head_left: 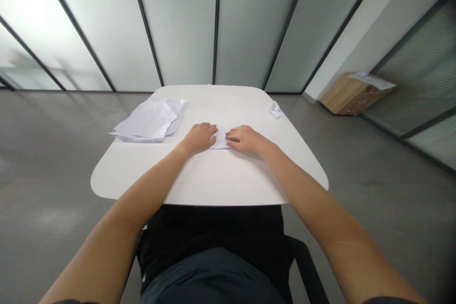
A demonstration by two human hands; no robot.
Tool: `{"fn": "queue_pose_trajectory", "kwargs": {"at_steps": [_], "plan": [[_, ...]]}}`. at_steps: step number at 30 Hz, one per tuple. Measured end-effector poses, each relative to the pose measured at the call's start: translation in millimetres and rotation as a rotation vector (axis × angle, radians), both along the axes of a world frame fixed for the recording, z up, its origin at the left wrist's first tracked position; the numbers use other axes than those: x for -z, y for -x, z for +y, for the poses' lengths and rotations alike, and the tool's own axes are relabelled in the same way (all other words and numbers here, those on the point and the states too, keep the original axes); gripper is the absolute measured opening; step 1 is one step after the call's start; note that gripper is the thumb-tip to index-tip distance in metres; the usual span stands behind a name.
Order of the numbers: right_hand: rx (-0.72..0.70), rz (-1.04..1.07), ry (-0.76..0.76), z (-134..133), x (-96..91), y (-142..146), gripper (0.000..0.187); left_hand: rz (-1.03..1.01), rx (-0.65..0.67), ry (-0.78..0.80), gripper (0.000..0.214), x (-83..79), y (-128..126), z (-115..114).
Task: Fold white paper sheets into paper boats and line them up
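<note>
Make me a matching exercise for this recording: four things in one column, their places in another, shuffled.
Things:
1. Paper stack
2. Small flat paper
3. Peaked folded paper
4. Wooden cabinet

Places:
A. Near the right edge of the table, apart from the hands
B. On the floor, beyond the table
C. Between the left hand and the right hand
D. On the table's left side

Pairs: 1-D, 2-C, 3-A, 4-B

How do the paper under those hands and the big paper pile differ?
The paper pile is broad, with several sheets; the small paper looks far narrower. The pile lies untouched, while the left hand and right hand rest on the small paper. Both are white and lie on the table.
</note>
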State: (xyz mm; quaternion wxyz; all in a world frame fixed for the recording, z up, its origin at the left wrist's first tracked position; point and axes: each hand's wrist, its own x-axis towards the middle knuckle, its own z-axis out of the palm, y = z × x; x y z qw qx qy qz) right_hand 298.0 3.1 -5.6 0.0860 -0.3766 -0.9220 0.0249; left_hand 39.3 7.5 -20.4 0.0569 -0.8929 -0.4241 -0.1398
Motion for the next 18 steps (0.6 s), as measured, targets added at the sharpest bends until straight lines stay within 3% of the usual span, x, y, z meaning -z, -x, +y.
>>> {"fn": "queue_pose_trajectory", "kwargs": {"at_steps": [5, 9, 14, 18], "plan": [[0.083, -0.027, 0.051, 4, 6.9, -6, 0.059, -0.026, -0.053, -0.058, 0.031, -9.6, -3, -4], [0.111, -0.043, 0.097, 10, 10.6, -11, 0.064, -0.009, -0.013, 0.038, 0.036, -10.7, 5, 1], [0.132, -0.066, 0.155, 12, 10.9, -12, 0.066, 0.004, 0.132, 0.211, 0.054, -5.4, 27, 11], [0.156, -0.057, 0.211, 12, 13.0, -11, 0.068, 0.008, 0.145, 0.297, 0.069, -3.2, 33, 13]]}}
